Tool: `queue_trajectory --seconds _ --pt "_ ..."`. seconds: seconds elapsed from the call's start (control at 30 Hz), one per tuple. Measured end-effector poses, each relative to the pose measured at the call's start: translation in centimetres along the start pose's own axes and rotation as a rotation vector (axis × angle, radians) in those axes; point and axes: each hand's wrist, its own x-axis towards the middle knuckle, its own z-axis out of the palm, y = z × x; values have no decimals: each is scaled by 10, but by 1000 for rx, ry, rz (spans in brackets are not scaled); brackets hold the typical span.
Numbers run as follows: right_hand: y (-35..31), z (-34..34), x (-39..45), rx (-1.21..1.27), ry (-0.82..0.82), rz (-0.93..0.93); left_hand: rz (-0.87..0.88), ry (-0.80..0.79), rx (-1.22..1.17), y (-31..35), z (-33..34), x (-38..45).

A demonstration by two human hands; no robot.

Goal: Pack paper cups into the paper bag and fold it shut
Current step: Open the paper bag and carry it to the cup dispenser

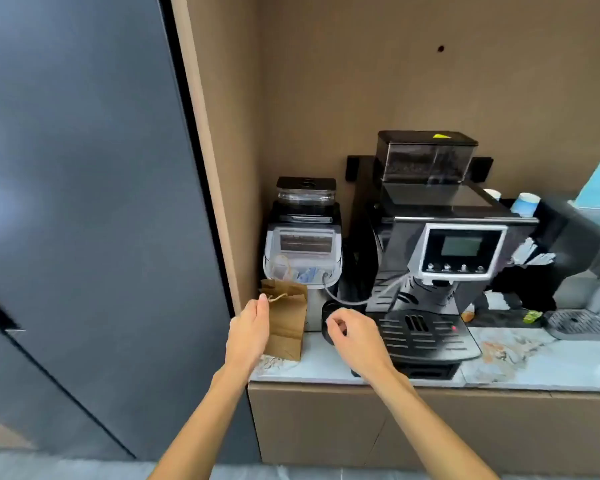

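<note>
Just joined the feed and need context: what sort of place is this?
Probably an office pantry or cafe coffee corner: an automatic coffee machine with a bean hopper stands on a marble-look counter, with paper cups behind it and a drip tray alongside.

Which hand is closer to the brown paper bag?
Left. The left hand is right at the paper bag, fingers at its folded top. The right hand hovers apart, to the bag's right.

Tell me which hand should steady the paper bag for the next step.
Left. The left hand is already at the top edge of the paper bag, fingertips by its handle; the right hand hovers apart, in front of the coffee machine, holding nothing.
</note>
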Motion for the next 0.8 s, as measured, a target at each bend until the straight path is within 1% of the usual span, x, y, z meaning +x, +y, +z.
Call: queue_trajectory --seconds 0.1,0.17,0.23,0.33,0.43,0.57,0.7,0.8 --pt "-5 15 47 76 -15 47 41 29 95 -3 7 46" --pt "-8 28 75 136 3 113 37 -6 132 -9 15 76" --pt "-8 41 100 142 34 150 41 -41 136 -16 23 102" --pt "-4 60 131 98 33 171 -17 -90 181 -23 39 135" --pt "3 80 152 42 -23 204 -93 -115 260 -38 58 159" --pt "17 105 162 51 -90 278 -173 -152 286 -62 74 171" --pt "29 117 159 32 -165 287 -204 -141 228 -80 78 166" --pt "38 123 151 28 -228 296 -250 -187 218 -86 81 159"
